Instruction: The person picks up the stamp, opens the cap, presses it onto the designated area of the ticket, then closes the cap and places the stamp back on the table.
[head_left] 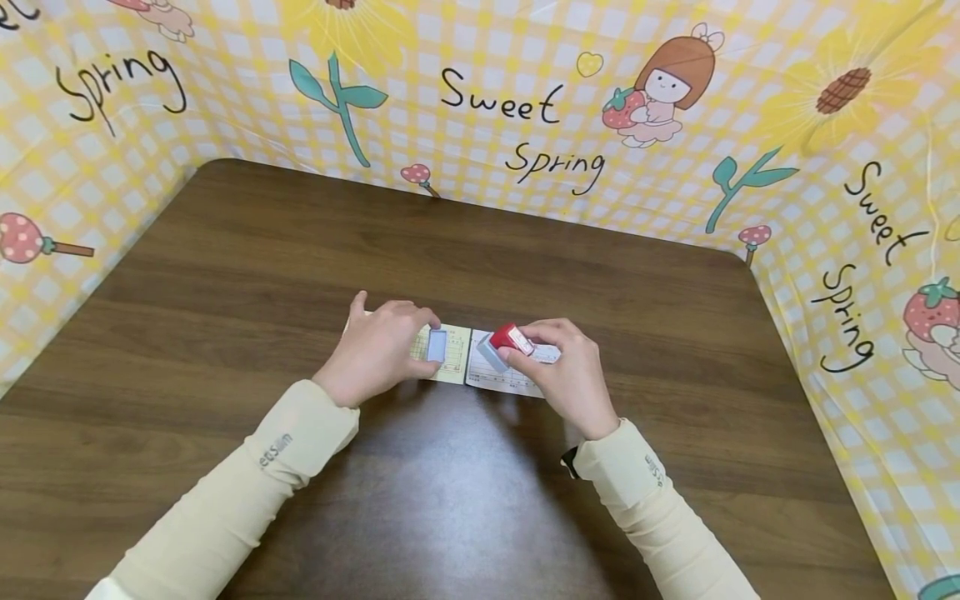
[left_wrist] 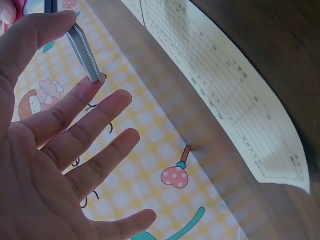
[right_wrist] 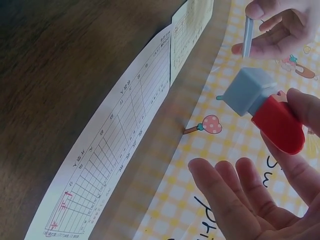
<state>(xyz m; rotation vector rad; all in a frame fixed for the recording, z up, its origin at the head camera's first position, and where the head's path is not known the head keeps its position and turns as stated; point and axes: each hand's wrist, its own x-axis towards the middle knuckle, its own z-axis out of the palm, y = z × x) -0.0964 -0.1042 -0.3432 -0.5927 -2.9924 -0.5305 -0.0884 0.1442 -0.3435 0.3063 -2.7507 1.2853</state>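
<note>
My left hand [head_left: 382, 348] pinches a shallow grey stamp cap [head_left: 437, 345] between thumb and index finger; its other fingers are spread in the left wrist view. A self-inking stamp [right_wrist: 281, 125] with a red handle and grey base is pinched by my right hand [head_left: 573, 368]. The stamp tilts, its grey end towards the cap, with a gap between them. Under both hands lies an open form booklet [head_left: 480, 380], a yellowish page on the left and a white page on the right. Red marks show on the white page [right_wrist: 105, 160] in the right wrist view.
The booklet lies on a dark brown wooden table [head_left: 420, 500]. Behind and at both sides hangs a yellow checked cloth [head_left: 495, 50] with printed flowers, strawberries and lettering. A black band [head_left: 570, 462] shows at the right sleeve's cuff.
</note>
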